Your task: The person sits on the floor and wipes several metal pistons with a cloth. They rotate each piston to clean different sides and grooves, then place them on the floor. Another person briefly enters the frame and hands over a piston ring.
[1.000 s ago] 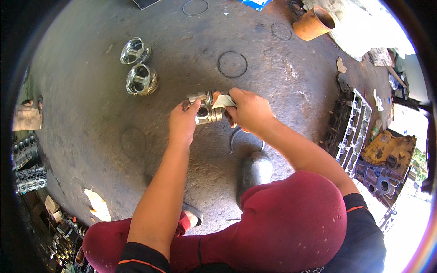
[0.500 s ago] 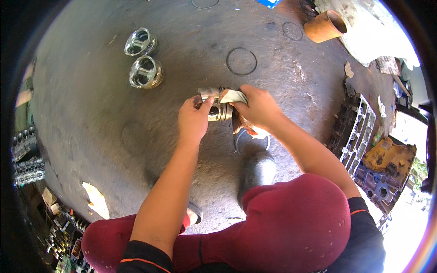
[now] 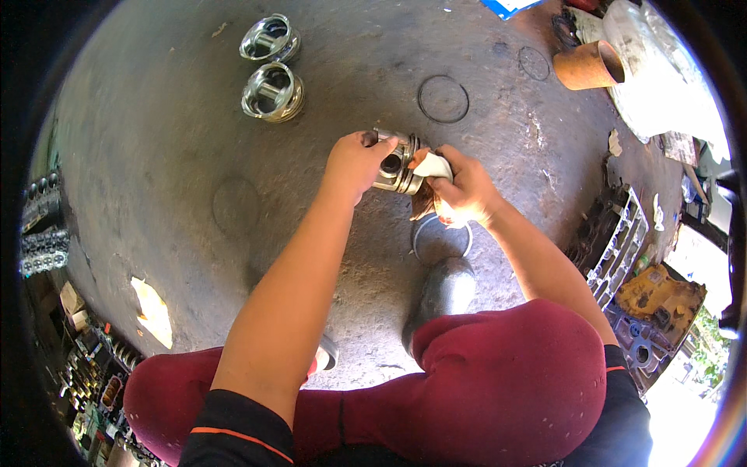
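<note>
A metal engine piston (image 3: 403,177) is held above the floor between my hands, tipped on its side. My left hand (image 3: 354,165) is closed around its skirt end, thumb beside the round pin hole. Bunched in my right hand (image 3: 470,187) is a stained sheet of sandpaper or cloth (image 3: 433,166), pale on one side and reddish brown on the other, pressed against the ringed crown end. Which material the sheet is I cannot tell. Below the hands, a thin ring (image 3: 469,243) lies on the floor by my shoe (image 3: 447,288).
Two shiny pistons (image 3: 272,93) stand on the concrete floor (image 3: 311,226) at the far left. A dark piston ring (image 3: 420,97) lies beyond my hands. An orange-brown cylinder (image 3: 580,68) stands far right. Engine parts (image 3: 622,233) line the right side; metal parts (image 3: 43,253) sit at the left edge.
My view has shifted, so the floor things appear moved. The piston has turned slightly in my left hand, showing its pin hole more fully. My right hand still presses the sheet on it.
</note>
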Motion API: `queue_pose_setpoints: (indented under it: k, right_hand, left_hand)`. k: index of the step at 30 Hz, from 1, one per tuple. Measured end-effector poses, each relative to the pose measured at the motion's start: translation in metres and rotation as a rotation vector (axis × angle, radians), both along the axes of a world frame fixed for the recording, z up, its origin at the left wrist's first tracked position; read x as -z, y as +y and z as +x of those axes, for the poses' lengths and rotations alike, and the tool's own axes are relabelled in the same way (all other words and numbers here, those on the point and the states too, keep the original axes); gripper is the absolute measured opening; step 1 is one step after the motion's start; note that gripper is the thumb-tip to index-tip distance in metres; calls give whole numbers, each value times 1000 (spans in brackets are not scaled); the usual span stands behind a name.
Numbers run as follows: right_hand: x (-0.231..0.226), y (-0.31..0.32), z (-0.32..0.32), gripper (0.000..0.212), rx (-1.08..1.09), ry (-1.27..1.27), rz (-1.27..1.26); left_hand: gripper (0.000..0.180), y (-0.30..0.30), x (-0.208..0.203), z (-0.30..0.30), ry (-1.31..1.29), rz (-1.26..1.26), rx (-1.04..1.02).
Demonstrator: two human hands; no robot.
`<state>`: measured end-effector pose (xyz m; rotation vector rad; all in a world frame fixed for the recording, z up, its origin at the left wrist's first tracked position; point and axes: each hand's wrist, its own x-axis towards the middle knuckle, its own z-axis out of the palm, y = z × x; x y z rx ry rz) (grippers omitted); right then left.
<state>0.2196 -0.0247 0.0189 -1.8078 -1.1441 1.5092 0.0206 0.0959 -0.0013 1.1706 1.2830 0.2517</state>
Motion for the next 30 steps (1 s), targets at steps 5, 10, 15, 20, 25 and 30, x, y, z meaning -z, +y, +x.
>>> queue_pose_setpoints:
  k: [5,10,15,20,25,30]
  right_hand:
    - [41,3,1,43,202,451,14]
    - [18,13,-3,29,128,84,80]
    - [-35,23,-6,28,-113,-185,-126]
    - [-38,28,-7,31,-280,-341,-27]
    - [-8,19,1,21,-34,144,-12]
    - [41,17,6,27,148,546,83]
  left_hand:
    - [34,5,4,7,-79,-102,-85]
    - [40,13,-3,14,45,-30,-18]
    - [49,17,-12,29,369,141,91]
    - [50,16,-11,37,417,128,62]
    - [51,15,-4,36,394,76,7]
    - [52,25,6,38,382,-8,64]
